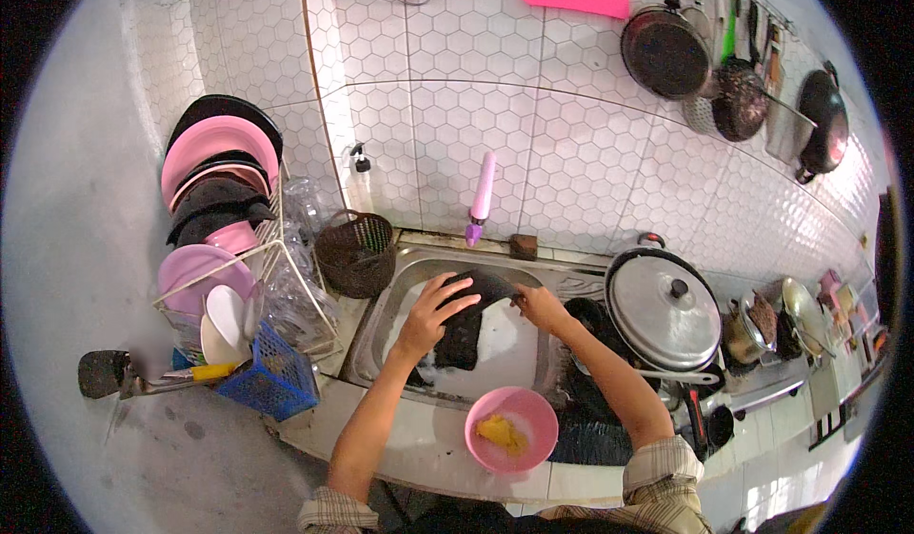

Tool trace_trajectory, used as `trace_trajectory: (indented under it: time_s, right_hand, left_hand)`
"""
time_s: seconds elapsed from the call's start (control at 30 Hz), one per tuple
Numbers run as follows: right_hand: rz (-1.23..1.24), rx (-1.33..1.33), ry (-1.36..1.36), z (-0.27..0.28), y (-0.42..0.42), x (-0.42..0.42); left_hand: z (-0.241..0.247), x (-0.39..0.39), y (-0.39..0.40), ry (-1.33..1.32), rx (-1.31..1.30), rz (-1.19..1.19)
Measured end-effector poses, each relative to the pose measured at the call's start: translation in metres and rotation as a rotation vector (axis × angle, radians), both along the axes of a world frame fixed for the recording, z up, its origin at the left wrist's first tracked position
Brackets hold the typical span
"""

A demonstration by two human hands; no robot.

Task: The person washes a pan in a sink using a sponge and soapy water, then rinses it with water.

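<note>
Over the stainless steel sink (368, 334), a black dish (485, 285) is held tilted between my two hands. My left hand (430, 313) has its fingers spread across the dish's left side; its thumb is hard to make out. At the right edge of the dish, my right hand (540, 307) grips with bent fingers. Below it, another dark piece (458, 345) lies against whitish, sudsy water (510, 355); whether it is a separate item is unclear. A pink bowl (543, 430) with a yellow sponge or cloth (502, 432) inside stands on the counter in front of the sink.
A pink-sleeved faucet (483, 191) projects above the sink. Left are a brown basket (339, 266), a loaded dish rack (278, 248) and a blue utensil basket (282, 373). A lidded pot (664, 313) and dark cookware (589, 320) crowd the right. Pans (665, 52) hang on the wall.
</note>
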State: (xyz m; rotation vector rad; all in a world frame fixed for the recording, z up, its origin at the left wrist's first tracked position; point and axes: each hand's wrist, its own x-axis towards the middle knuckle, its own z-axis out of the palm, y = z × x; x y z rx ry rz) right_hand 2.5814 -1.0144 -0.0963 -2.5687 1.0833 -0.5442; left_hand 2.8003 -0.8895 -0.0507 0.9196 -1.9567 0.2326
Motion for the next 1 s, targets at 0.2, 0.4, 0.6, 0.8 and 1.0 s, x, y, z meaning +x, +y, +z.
trace_trajectory:
  time_s: [0.2,0.4,0.6,0.8,1.0]
  right_hand:
    - [-0.177,-0.344,0.004,0.068,0.052,-0.015]
    - [-0.088,-0.679,-0.390,0.111,0.090,-0.017]
    - [-0.224,-0.141,-0.522,0.023,0.073,-0.014]
    - [-0.178,0.714,-0.692,0.009,0.093,0.032]
    - [-0.414,0.682,-0.504,-0.009,0.055,0.014]
  left_hand:
    - [0.021,0.000,0.017,0.104,-0.054,0.040]
    - [0.041,-0.012,0.036,0.300,-0.173,0.129]
    - [-0.013,-0.025,0.030,0.715,0.173,0.138]
    - [-0.084,0.016,0.009,0.927,0.607,0.553]
    - [-0.062,-0.014,0.023,1.449,1.175,-0.084]
